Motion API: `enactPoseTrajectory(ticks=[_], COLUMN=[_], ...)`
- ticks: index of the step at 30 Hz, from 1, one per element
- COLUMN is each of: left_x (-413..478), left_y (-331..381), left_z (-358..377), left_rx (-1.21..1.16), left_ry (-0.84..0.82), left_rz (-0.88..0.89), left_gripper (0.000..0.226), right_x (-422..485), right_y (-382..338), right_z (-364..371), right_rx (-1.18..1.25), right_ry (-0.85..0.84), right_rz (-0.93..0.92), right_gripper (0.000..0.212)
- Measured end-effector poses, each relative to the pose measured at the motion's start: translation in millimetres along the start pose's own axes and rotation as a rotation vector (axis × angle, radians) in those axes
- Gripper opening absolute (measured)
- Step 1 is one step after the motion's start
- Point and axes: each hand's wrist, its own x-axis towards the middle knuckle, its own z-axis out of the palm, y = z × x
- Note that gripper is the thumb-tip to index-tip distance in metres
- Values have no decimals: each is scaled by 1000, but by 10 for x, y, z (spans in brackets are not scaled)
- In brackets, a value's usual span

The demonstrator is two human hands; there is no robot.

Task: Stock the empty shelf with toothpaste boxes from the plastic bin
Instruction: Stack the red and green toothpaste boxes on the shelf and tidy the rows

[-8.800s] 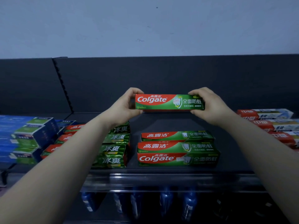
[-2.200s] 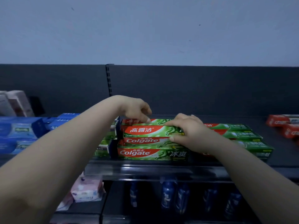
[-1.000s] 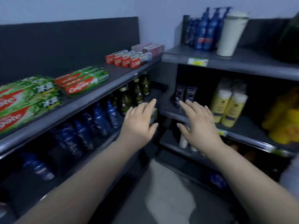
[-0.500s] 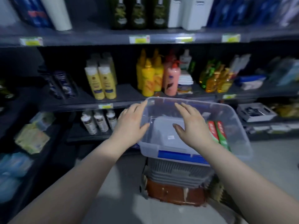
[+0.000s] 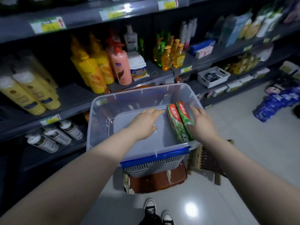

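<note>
Reaching down into the clear plastic bin (image 5: 138,93), both forearms stretch forward, palms down. The left hand (image 5: 145,123) hovers over the bin's floor, fingers straight and pointing at two toothpaste boxes (image 5: 176,123) lying side by side along the bin's right wall. The right hand (image 5: 202,123) covers the near end of the right box, fingers loose and extended. Neither hand grips anything.

Viewpoint: a single wide-angle view was taken from head height, above the clear plastic bin with a blue handle (image 5: 97,120).
Direction: the lens was aimed forward and steeply down; black-and-white sneakers (image 5: 150,207) were caught at the bottom edge.
Nearness: the bin was framed close, with dark grey metal shelves (image 5: 73,95) just behind.
</note>
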Motion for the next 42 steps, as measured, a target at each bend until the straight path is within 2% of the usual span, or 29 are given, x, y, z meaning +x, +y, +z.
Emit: enactPoseTrajectory(ticks=[7,11,13,15,19,22,25,29,34,38,42], left_x=[757,935,989,1019,985,878,773,686,516,289,-45], left_y=[41,82,12,-113,-547,-897,-1054,-1127,-1162,-1114,-999], left_z=[493,646,626,565,422,340,250,105,-172,-410,-625], left_rx=[201,302,310,304,194,41,-99,-233,-376,-473,-638], left_ry=[-196,-106,-63,-99,-214,-260,-258,-200,-42,37,164], left_rz=[319,393,438,465,250,63,-55,-165,-295,-385,-439], left_gripper=[54,46,47,47,40,40,41,39,38,30,20], right_x=[6,8,35,95,326,501,621,717,767,692,605], right_y=[42,55,73,94,109,59,-55,-101,-109,-139,-281], right_z=[136,138,140,142,191,301,408,465,201,10,-220], right_rx=[-32,-76,-92,-118,-212,-287,-304,-234,76,602,810], right_ry=[79,81,28,-75,-304,-402,-428,-366,-388,-433,-532], right_rz=[-10,-6,5,26,122,162,233,297,368,357,253], right_gripper=[55,52,52,52,49,45,48,55,58,39,28])
